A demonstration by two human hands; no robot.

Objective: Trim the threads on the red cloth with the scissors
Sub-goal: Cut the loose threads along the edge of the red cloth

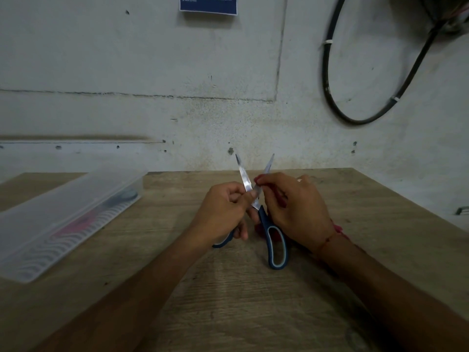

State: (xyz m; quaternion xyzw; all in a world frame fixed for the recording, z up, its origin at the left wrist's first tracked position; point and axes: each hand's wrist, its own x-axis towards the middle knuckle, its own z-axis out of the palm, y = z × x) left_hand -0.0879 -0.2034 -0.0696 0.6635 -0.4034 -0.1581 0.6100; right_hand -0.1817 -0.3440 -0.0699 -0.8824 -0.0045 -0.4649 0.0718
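Left hand [223,212] is gripping one handle of the blue scissors [264,219], blades gaping wide over the table [228,301]. Right hand [297,209] is pinching the red cloth [258,229] right beside the blades, most of it bunching under the palm.

I face a pale grey plastered wall [127,59], stained and pocked with small holes, with a dark crack running across it and turning upward at the right. A blue notice [208,5] with white print hangs at the top edge. Further right a black cable [327,80] loops down the wall, bound with white ties [329,42]. My bench [228,301] has a worn, light wood-grain top, its far edge straight before the wall. On its left side lies a long clear plastic box [63,214], set at an angle. The light is dim and even
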